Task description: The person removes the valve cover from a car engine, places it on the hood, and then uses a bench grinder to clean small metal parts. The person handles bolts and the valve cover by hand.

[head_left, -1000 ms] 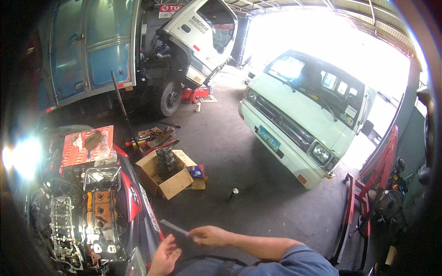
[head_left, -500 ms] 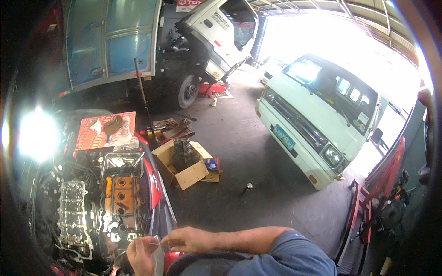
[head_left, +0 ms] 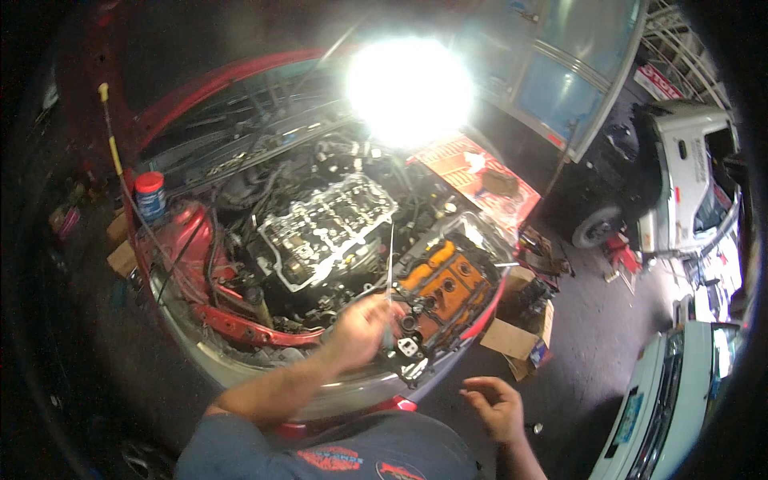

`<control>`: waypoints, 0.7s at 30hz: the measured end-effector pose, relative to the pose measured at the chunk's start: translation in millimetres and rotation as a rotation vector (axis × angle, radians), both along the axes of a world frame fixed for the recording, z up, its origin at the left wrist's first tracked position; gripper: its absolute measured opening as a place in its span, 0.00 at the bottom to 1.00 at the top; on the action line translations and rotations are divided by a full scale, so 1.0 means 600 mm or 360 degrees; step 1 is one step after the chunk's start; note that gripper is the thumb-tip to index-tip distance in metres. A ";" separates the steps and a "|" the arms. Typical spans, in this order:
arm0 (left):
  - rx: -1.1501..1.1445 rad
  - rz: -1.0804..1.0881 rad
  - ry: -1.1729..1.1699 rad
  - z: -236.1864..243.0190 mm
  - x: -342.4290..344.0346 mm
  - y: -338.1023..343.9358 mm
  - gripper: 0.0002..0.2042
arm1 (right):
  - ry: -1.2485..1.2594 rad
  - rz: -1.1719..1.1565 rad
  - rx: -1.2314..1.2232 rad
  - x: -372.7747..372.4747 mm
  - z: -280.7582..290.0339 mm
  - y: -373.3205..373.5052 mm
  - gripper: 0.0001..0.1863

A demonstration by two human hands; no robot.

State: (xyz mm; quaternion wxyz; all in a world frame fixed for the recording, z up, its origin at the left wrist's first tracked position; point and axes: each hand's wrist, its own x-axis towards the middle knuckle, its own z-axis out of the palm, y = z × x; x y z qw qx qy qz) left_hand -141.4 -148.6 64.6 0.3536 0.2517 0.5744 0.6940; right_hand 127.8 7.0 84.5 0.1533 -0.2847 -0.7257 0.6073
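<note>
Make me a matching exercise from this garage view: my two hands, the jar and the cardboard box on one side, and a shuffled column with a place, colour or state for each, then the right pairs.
Column one:
1. Left hand
2. Right hand
3. Jar
4. Cardboard box

Column two:
A. Blue, topped by a red lid
B. On the floor
C. Holding a thin, pale strip
D. Nothing visibly held

Right pairs: 1-C, 2-D, 3-A, 4-B

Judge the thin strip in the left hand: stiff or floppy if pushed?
The thin strip is probably light, being so slender. It seems fairly stiff, extending nearly straight from the left hand. Pushed end-on, it may bend, being long for its width.
</note>
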 end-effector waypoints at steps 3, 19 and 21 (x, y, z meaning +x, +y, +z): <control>-0.0062 0.0614 -0.0067 -0.021 -0.192 -0.042 0.09 | -0.0071 -0.0275 0.0080 0.034 -0.019 0.056 0.10; -0.0805 0.2306 0.1069 -0.006 -0.857 -0.388 0.23 | -0.1723 -0.0259 0.0034 0.588 -0.447 0.086 0.26; -0.1483 0.2354 0.1299 -0.002 -0.877 -0.415 0.18 | -0.1789 -0.0247 -0.0201 0.684 -0.505 0.057 0.24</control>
